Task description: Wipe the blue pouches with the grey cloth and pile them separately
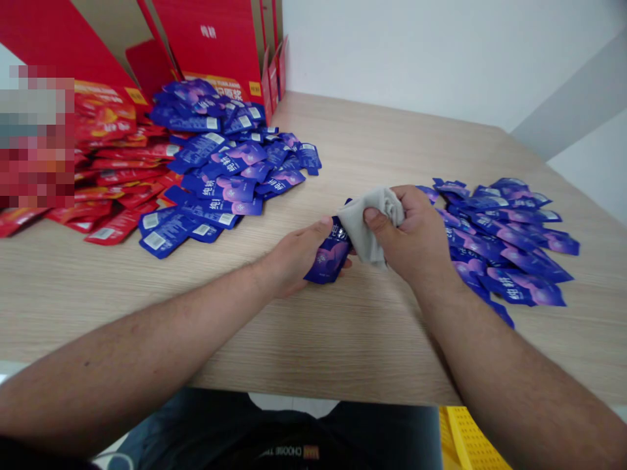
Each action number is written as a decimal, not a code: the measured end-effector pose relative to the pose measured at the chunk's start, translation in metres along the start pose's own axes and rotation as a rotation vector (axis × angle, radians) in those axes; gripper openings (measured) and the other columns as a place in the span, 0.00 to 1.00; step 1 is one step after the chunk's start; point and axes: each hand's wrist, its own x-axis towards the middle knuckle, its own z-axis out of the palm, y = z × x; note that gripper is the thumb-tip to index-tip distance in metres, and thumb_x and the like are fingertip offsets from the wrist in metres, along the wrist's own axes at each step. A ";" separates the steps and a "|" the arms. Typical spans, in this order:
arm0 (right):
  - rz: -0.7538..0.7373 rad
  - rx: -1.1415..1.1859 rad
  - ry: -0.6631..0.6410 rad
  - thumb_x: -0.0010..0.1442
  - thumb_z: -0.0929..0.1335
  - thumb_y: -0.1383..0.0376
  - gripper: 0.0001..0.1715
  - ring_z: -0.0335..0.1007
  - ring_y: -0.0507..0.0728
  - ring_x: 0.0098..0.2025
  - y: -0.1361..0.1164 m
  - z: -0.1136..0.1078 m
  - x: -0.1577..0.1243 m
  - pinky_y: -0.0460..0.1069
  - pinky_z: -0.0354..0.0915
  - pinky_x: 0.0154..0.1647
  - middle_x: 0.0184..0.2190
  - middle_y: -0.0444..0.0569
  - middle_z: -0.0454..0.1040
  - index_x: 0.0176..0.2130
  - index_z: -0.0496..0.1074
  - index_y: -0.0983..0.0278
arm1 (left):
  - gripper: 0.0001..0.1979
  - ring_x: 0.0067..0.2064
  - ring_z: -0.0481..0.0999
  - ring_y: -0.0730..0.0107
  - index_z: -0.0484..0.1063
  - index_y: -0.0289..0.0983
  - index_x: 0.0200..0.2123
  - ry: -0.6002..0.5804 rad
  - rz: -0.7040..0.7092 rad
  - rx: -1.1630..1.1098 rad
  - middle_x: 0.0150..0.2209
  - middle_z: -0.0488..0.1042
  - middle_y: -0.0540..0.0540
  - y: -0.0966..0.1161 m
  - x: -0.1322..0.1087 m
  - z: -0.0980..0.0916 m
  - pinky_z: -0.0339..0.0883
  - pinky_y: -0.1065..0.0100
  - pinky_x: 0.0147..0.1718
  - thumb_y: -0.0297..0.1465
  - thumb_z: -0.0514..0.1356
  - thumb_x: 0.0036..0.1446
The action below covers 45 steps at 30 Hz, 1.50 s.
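Note:
My left hand (298, 254) grips a blue-purple foil sachet (329, 256) near the middle of the wooden table, its lower end showing below my fingers. My right hand (411, 235) is shut on a crumpled grey cloth (366, 225), which is pressed around the sachet's upper end and hides part of it. Just right of my right hand lies a loose pile of similar blue-purple sachets (509, 241). Another, larger blue-purple heap (220, 163) lies to the left, beyond my left hand.
Red foil sachets (117, 186) lie spread at the table's far left, against flattened red cardboard packaging (215, 46) at the back. The wooden table (372, 130) meets a white wall behind. A yellow plastic crate (465, 440) sits below the near edge, by my dark clothing.

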 end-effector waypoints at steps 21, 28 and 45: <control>-0.152 0.001 -0.164 0.60 0.71 0.60 0.10 0.67 0.64 0.47 -0.009 0.006 -0.009 0.59 0.66 0.48 0.38 0.52 0.73 0.41 0.73 0.60 | 0.15 0.29 0.76 0.68 0.78 0.37 0.44 -0.053 0.041 -0.317 0.32 0.77 0.46 0.023 0.000 -0.006 0.72 0.65 0.29 0.35 0.54 0.61; 0.059 0.053 -0.107 0.59 0.71 0.58 0.10 0.70 0.62 0.39 0.003 -0.004 0.003 0.57 0.66 0.41 0.35 0.48 0.74 0.39 0.69 0.58 | 0.04 0.28 0.74 0.73 0.76 0.34 0.35 0.054 0.150 -0.199 0.28 0.76 0.49 0.014 0.009 -0.008 0.71 0.70 0.31 0.22 0.62 0.55; -0.276 0.048 -0.566 0.53 0.73 0.72 0.17 0.68 0.60 0.45 -0.023 0.013 -0.025 0.55 0.70 0.46 0.43 0.53 0.67 0.44 0.75 0.62 | 0.05 0.26 0.71 0.74 0.73 0.36 0.30 0.128 0.421 -0.111 0.26 0.74 0.51 0.018 0.017 -0.015 0.68 0.70 0.31 0.27 0.60 0.60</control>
